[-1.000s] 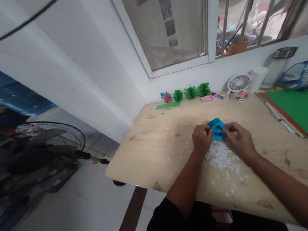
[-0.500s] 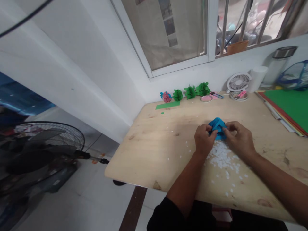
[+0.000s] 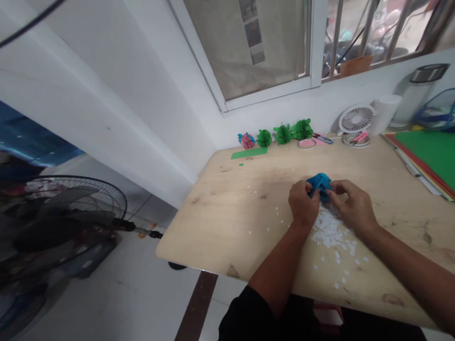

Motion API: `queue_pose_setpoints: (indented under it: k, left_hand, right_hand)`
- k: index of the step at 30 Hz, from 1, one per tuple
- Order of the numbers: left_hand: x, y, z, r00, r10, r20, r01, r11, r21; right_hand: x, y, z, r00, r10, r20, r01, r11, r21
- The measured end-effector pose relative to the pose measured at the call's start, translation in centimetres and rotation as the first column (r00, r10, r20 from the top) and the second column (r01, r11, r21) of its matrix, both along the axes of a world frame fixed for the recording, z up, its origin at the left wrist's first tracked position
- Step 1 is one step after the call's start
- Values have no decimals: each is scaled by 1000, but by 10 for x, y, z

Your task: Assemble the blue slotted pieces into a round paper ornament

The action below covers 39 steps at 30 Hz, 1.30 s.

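Note:
A blue folded paper piece [image 3: 320, 183] is held just above the table, its strips crossing one another in front. My left hand [image 3: 303, 201] pinches its left side between thumb and fingers. On the other side my right hand [image 3: 351, 203] grips its right edge with thumb and forefinger. Below the paper lies a loose heap of small white paper bits [image 3: 330, 229], partly behind my right hand. The far side of the blue piece is hidden.
Along the wall stand several green paper figures [image 3: 283, 134] and a pink-and-blue one [image 3: 246, 140]. A green strip [image 3: 249, 153] lies before them. Farther right are a cutter knife [image 3: 323, 138], tape rolls [image 3: 356, 140], a small white fan [image 3: 357, 119] and stacked coloured paper [image 3: 426, 151].
The blue paper has turned and drawn together between my hands, its crossing strips now facing me. Both hands keep their pinch in nearly the same place. The view has shifted slightly.

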State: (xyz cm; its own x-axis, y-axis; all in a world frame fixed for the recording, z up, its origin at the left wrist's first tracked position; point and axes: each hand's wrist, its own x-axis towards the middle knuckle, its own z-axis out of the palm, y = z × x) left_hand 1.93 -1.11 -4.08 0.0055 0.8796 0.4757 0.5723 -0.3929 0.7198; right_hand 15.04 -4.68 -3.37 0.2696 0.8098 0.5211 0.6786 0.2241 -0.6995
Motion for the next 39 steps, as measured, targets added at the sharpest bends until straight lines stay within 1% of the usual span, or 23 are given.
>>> queue_pose_setpoints:
  k: [4, 7, 9, 12, 16, 18, 21, 24, 28, 30, 34, 37, 39]
  left_hand:
    - [2, -1, -3, 995, 43, -91, -26, 983, 180]
    - [4, -3, -4, 988, 68, -137, -22, 949, 316]
    - [6, -4, -3, 985, 85, -147, -23, 926, 377]
    - [6, -4, -3, 982, 107, -153, -31, 903, 430]
    - [4, -5, -1, 984, 108, -141, -21, 861, 508]
    - [2, -7, 2, 989, 100, -111, -21, 833, 553]
    - [0, -9, 6, 996, 79, -46, -34, 787, 616]
    - [-1, -11, 10, 998, 68, -14, -43, 757, 652]
    - [-1, -11, 11, 998, 60, -9, -38, 732, 680]
    - [-1, -11, 10, 999, 51, -13, -29, 734, 678]
    - [1, -11, 8, 999, 46, 8, -40, 776, 630]
    - [3, -10, 5, 998, 41, 39, -56, 821, 568]
    - [4, -9, 3, 998, 25, 52, -48, 848, 528]
  right_hand:
    - [0, 0, -1, 1000, -21, -17, 21, 1000, -11]
    - [0, 1, -3, 997, -66, -28, 66, 998, -2]
    - [-1, 1, -4, 995, -95, -14, 96, 995, 20]
    - [-1, 0, -4, 992, -106, 65, 100, 992, 81]
    - [-1, -2, -1, 974, -92, 208, 45, 975, 219]
    - [0, -4, 3, 962, -85, 261, 2, 953, 303]
    - [0, -7, 8, 941, -81, 328, -68, 906, 419]
    - [1, -9, 11, 928, -90, 363, -98, 877, 469]
    - [2, -7, 10, 919, -99, 382, -104, 873, 476]
    - [3, -5, 7, 915, -108, 389, -99, 874, 476]
    - [4, -1, 3, 912, -129, 389, -73, 883, 464]
    - [3, 0, 0, 934, -119, 335, -31, 911, 411]
    - [2, 0, -1, 952, -101, 290, -4, 940, 340]
